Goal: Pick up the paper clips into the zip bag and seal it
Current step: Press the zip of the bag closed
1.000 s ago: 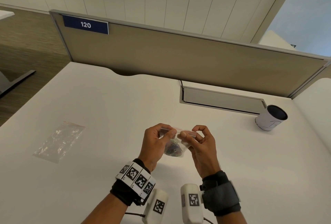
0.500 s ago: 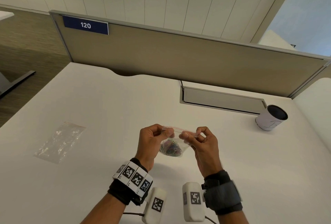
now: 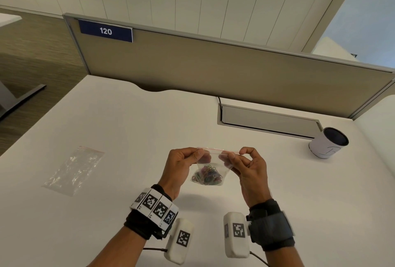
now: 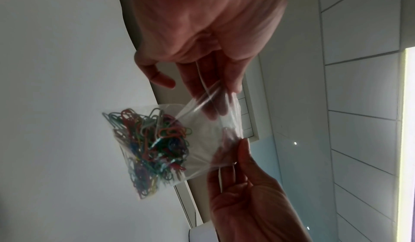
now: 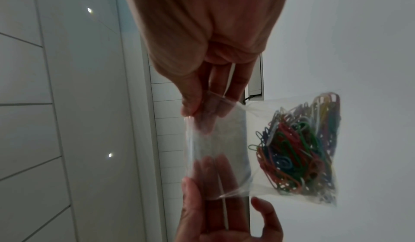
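A small clear zip bag hangs above the white desk, held up between both hands. A tangle of coloured paper clips fills its bottom, also clear in the wrist views as paper clips and paper clips. My left hand pinches the left end of the red-lined zip strip between thumb and fingers. My right hand pinches the right end of the same strip. In the left wrist view my left hand grips the bag; in the right wrist view my right hand grips the bag.
A second, empty clear bag lies flat on the desk to the left. A white cup with a dark inside stands at the right. A cable hatch sits in the desk behind the hands, before a beige divider panel.
Both hands have spread apart along the top of the bag, so the zip strip now stretches taut between them. The bag has lifted slightly.
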Motion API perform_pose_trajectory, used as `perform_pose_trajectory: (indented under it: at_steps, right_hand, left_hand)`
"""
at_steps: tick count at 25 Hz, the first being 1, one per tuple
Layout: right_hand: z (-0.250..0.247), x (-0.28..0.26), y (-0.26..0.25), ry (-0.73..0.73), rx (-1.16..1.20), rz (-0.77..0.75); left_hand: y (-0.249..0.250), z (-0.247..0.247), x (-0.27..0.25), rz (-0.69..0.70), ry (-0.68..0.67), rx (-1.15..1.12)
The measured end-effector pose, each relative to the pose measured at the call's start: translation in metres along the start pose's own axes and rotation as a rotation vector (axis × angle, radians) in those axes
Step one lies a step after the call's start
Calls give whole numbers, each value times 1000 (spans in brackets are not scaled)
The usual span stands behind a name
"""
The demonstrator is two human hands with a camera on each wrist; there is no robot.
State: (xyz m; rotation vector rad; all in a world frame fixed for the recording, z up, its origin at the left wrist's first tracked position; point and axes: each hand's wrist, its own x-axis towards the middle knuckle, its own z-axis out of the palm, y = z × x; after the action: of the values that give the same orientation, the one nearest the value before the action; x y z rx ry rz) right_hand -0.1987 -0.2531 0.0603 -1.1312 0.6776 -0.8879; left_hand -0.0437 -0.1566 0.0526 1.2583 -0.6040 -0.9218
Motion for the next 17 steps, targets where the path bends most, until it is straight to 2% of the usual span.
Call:
perform_pose_trajectory:
  at_steps: [4, 9, 13, 17]
  right_hand:
    - [9, 12, 0, -22, -41, -29]
    - [19, 47, 1, -26, -181, -63]
    - [26, 97, 7, -63, -281, -37]
    - [31, 151, 26, -80, -275, 41]
  left_hand:
    - [6, -5, 14, 34, 26, 11]
    - [14, -21, 45, 12, -74, 23]
    - [19, -36, 94, -1, -96, 173]
    - [9, -43, 150, -19, -71, 277]
